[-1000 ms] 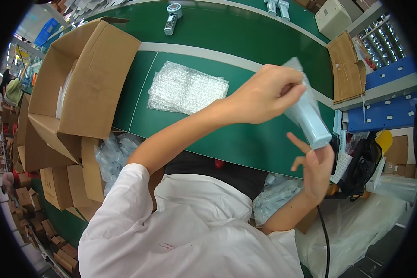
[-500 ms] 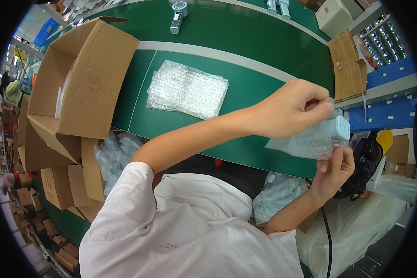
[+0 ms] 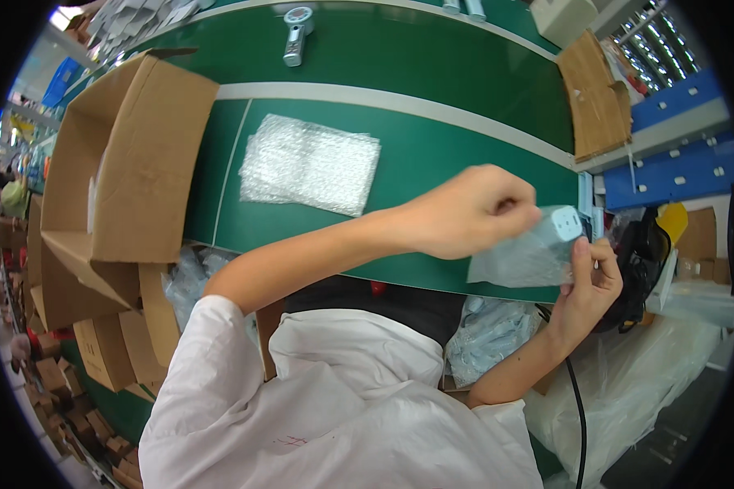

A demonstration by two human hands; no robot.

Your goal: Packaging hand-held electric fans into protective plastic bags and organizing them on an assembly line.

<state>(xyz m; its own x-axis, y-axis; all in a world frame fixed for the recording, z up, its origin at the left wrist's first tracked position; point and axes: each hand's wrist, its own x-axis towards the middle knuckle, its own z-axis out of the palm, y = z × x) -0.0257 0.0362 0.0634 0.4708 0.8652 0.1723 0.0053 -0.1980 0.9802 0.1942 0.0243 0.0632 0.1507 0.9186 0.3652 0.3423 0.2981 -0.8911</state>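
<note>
At the right of the green bench I hold a clear plastic bag [image 3: 510, 265]. The squared light blue end of an item [image 3: 566, 222] shows at its upper right; the rest is blurred behind the film. My left hand [image 3: 481, 213] reaches across with its fingers curled closed at the bag's upper edge, fingertips partly hidden. Below the blue end, my right hand [image 3: 587, 281] pinches the bag's right side between thumb and fingers. Left of my hands, a stack of bubble-wrap sheets [image 3: 310, 165] lies flat on the bench.
An open cardboard box [image 3: 139, 163] stands at the left. On the far green strip lies a light blue handheld device [image 3: 296, 37] with a round head. Bagged items [image 3: 493, 338] sit below the bench's near edge. A blue perforated rail [image 3: 669, 175] borders the right side.
Both the bag with its blue item and my left hand have shifted left. My right hand stays near its place, its thumb now raised against the bag beside the blue end.
</note>
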